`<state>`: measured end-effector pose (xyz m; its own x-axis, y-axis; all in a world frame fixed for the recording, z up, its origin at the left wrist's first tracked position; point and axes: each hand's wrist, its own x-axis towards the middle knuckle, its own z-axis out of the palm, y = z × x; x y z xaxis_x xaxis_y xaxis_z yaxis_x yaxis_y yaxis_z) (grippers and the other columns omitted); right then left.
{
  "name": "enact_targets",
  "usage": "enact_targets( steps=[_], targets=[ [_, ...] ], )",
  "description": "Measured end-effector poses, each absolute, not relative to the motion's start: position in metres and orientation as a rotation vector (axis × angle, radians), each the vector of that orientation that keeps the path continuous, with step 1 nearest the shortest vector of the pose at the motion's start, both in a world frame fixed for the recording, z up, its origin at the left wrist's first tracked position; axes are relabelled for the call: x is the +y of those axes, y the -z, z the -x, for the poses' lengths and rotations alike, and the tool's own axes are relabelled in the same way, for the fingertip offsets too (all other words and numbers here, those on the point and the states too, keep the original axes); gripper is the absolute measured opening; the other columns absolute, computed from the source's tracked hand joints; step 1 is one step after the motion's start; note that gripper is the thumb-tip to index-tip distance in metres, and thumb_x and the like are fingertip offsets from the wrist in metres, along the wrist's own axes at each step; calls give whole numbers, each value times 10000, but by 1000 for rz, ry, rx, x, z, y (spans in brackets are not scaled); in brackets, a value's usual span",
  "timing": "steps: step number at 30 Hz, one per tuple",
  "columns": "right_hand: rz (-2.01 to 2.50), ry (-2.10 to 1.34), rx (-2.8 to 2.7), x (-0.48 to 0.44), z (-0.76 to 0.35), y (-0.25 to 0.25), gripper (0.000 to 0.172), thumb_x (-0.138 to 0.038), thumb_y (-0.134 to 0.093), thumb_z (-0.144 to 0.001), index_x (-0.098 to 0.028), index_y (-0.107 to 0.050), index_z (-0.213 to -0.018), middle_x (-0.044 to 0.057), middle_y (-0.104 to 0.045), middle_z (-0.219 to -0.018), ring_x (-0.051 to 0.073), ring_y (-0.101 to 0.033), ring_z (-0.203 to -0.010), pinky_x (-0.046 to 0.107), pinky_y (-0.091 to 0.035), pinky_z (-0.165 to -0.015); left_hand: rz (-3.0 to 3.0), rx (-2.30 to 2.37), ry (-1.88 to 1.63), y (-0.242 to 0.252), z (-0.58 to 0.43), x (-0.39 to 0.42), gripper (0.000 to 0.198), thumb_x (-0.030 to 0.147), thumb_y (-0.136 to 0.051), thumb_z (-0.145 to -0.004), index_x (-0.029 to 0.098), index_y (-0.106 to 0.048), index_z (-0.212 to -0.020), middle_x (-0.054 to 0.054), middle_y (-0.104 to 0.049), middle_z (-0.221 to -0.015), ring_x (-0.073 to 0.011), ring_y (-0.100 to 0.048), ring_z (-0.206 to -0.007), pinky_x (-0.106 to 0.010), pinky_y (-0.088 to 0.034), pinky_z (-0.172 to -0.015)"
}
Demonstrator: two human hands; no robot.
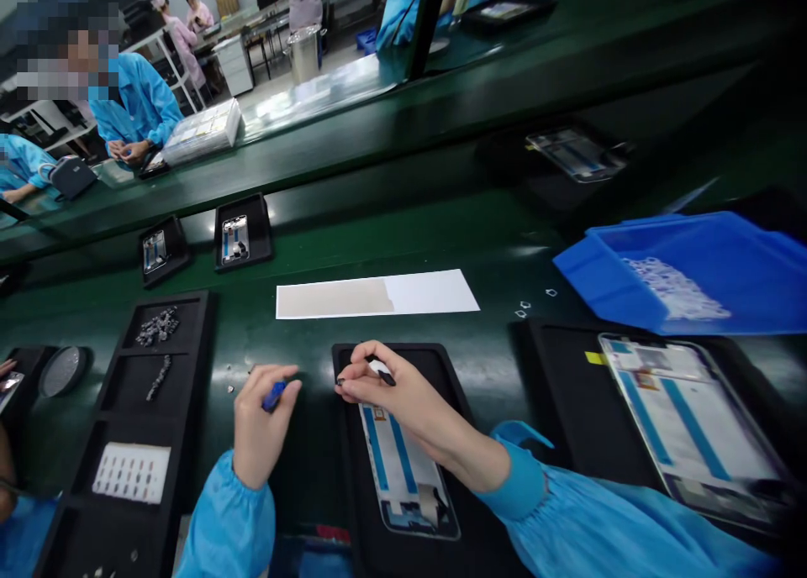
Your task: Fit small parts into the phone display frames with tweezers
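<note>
My left hand (260, 422) is over the green bench, left of the centre tray, its fingers curled. A small blue object (273, 396) is held between its thumb and fingers; its kind is hard to tell. Over the top of the black tray (450, 380), my right hand (397, 393) pinches a tiny dark part (341, 382) between thumb and fingertip. A white-and-black slim tool (382, 371) is tucked in the same hand, mostly hidden. Below it a tablet-like device housing (409, 477) with blue strips lies in the tray, partly covered by my right hand and forearm.
At left is a compartment tray (107, 431) with small metal parts (157, 326) and a white card (132, 473). A white-and-beige strip (378, 295) lies ahead. To the right are a blue bin (744, 267) and another housing (693, 427). Co-workers (135, 99) sit beyond.
</note>
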<state>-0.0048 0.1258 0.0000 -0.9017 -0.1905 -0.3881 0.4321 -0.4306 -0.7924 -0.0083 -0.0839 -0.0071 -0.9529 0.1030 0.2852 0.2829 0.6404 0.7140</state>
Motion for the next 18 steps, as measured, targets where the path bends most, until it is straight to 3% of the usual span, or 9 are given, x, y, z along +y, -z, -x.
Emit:
enact_targets(
  steps=[3, 6, 11, 18],
  targets=[
    [-326, 2367, 1394, 123, 2, -1, 580, -461, -931, -532, -209, -525, -861, -28, -666, -759, 163, -672, -746, 302, -547, -756, 222, -2631, 1592, 3, 4, -61, 150, 299, -622, -871, 202, -734, -894, -34, -674, -850, -111, -602, -611, -223, -512, -582],
    [-301, 2360, 1438, 123, 0, -2, 579, -469, -925, -545, -211, -519, -868, -37, -659, -753, 130, -632, -678, 290, -536, -744, 162, -2631, 1782, 2, 2, -48, 129, 288, -685, -802, 195, -745, -869, -18, -664, -799, -91, -556, -574, -210, -490, -571],
    [-225, 2342, 1567, 125, -2, 1, 543, -483, -877, -617, -221, -498, -905, -28, -647, -779, 135, -622, -679, 301, -531, -745, 10, -2693, 1883, 3, 1, -42, 132, 296, -693, -767, 179, -728, -817, -11, -644, -726, -95, -519, -563, -215, -455, -552],
    [-14, 2331, 1821, 125, -4, 7, 358, -386, -747, -761, -227, -470, -923, -15, -629, -768, 146, -611, -687, 286, -506, -684, -39, -2756, 1889, 0, 1, -40, 154, 319, -641, -777, 168, -675, -781, 13, -561, -632, -98, -465, -534, -222, -407, -515]
  ],
)
